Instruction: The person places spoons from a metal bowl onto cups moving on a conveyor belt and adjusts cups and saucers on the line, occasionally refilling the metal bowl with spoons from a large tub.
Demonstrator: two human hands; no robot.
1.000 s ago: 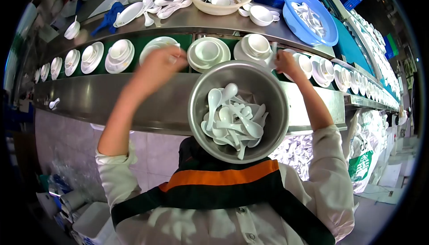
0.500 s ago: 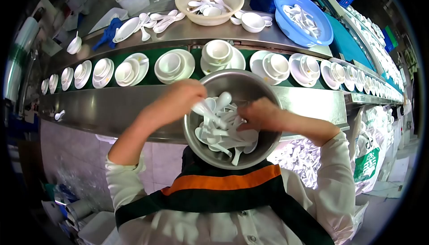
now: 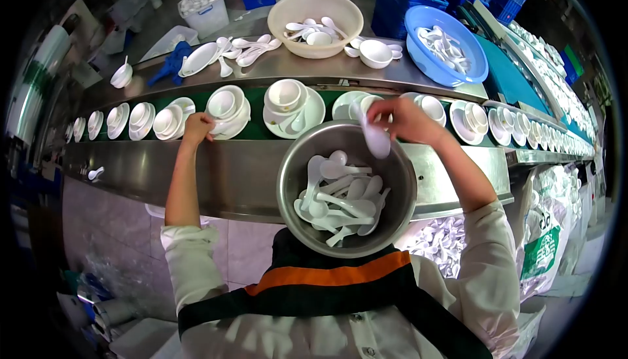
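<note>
A steel bowl [image 3: 411, 195] sits before my body, with a heap of white spoons [image 3: 340, 198] inside. My right hand [image 3: 409, 120] is closed on one white spoon [image 3: 375, 138], slightly blurred, above the bowl's far rim. To the left, my left hand [image 3: 198, 128] has its fingers curled together against the edge of a plate with a stacked bowl [image 3: 226, 105]; whatever is between them is hidden. Between my hands stands another plate [image 3: 315, 111] bearing stacked bowls [image 3: 286, 92] and a spoon [image 3: 298, 122].
Similar dish sets line a green belt [image 3: 256, 123]. Behind it, a metal shelf holds a beige basin [image 3: 356, 15] of spoons, a blue basin [image 3: 481, 64], loose spoons and a blue cloth [image 3: 173, 64]. More spoons lie below on the right [image 3: 441, 244].
My left hand has moved from above the steel bowl leftward to a plate. My right hand has risen out of the bowl with a spoon. The dish sets have shifted left.
</note>
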